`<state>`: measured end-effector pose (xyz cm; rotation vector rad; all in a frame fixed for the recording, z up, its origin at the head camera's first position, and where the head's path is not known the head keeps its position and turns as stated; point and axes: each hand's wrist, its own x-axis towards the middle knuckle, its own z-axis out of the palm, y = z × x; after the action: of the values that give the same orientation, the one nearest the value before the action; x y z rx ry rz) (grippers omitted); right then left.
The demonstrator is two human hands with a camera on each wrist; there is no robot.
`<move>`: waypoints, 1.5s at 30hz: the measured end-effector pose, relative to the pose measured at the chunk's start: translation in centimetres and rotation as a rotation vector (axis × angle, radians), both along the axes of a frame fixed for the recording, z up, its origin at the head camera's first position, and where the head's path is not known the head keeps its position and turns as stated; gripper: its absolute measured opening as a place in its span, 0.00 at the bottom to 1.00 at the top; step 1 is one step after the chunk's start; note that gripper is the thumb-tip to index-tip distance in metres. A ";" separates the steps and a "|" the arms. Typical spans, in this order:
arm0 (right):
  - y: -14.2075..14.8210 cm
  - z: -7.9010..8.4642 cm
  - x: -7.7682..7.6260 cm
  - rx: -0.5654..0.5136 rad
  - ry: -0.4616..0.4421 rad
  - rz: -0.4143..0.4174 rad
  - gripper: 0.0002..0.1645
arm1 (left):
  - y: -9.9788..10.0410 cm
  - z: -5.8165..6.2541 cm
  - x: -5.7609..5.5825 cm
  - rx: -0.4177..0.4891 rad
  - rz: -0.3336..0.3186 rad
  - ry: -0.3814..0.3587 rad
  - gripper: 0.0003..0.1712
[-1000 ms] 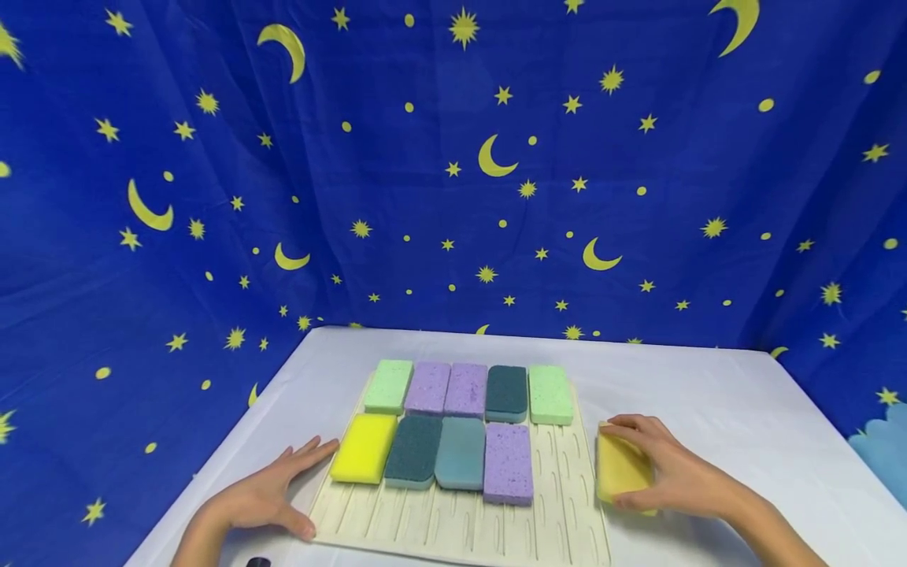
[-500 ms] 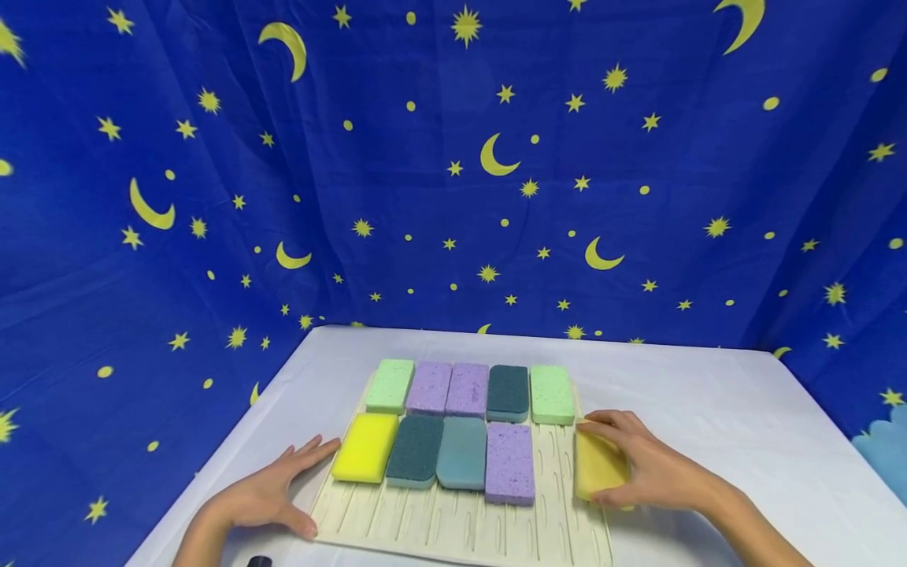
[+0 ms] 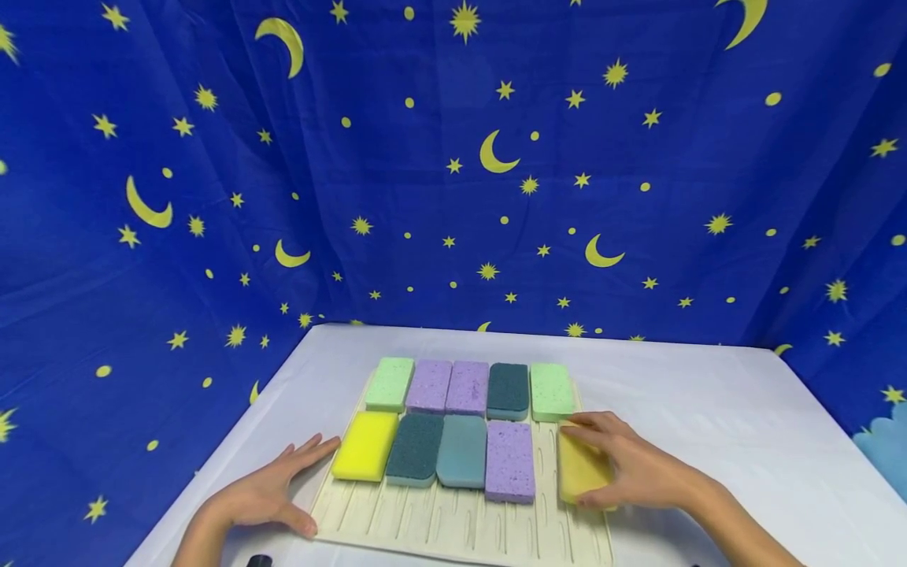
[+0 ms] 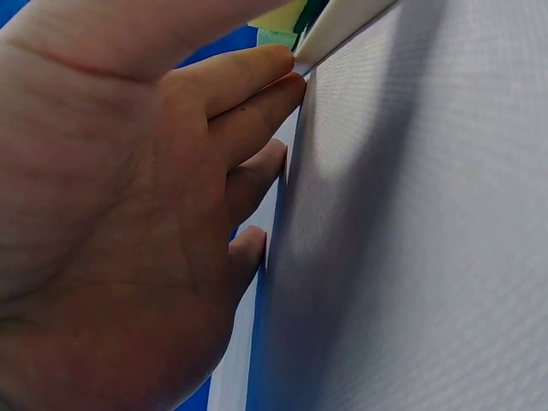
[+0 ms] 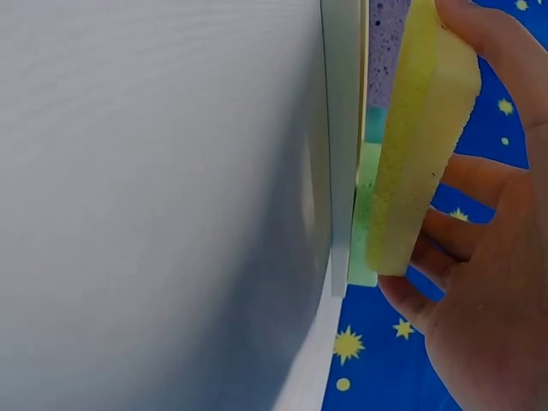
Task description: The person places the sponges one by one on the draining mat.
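My right hand (image 3: 634, 465) grips a pale yellow sponge (image 3: 577, 468) by its ends, over the right side of a cream ridged board (image 3: 453, 524). In the right wrist view this sponge (image 5: 428, 145) has a brighter yellow layer facing the board and tilts slightly, with a gap showing below it. The left hand (image 3: 272, 492) rests beside the board's left edge, fingers spread, thumb tip at the near left corner. A bright yellow sponge (image 3: 364, 446) lies near its fingertips. To the right in that row are a dark teal sponge (image 3: 414, 450), a blue-grey sponge (image 3: 462, 451) and a purple sponge (image 3: 509, 462).
The board's back row holds several sponges, from a light green sponge (image 3: 390, 383) to another light green sponge (image 3: 551, 391), with purple and dark teal between. A small black object (image 3: 259, 561) lies at the front edge. A starry blue cloth (image 3: 425, 197) hangs behind the white table (image 3: 708, 409).
My right hand has carried the pale yellow sponge leftward, from beside the board to over its right side. The left hand stays where it was.
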<state>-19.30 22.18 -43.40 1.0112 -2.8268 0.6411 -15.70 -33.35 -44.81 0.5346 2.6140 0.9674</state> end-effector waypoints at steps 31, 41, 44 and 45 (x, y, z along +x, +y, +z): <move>-3.1 -0.5 -0.8 0.105 -0.008 0.071 0.60 | -0.1 -0.1 -0.1 0.000 -0.021 0.027 0.63; -2.6 -0.2 -0.2 0.049 0.024 0.079 0.57 | 0.1 0.2 0.0 -0.016 -0.017 0.006 0.63; -1.8 0.1 0.1 0.014 0.025 0.055 0.53 | 0.2 0.3 -0.1 -0.015 -0.023 0.017 0.63; -1.5 0.2 0.2 0.003 0.027 0.041 0.51 | 0.2 0.3 -0.1 -0.015 -0.027 0.026 0.63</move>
<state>-19.15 20.68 -43.24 1.0729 -2.7916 0.6220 -15.81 -33.16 -44.50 0.5813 2.6274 0.9385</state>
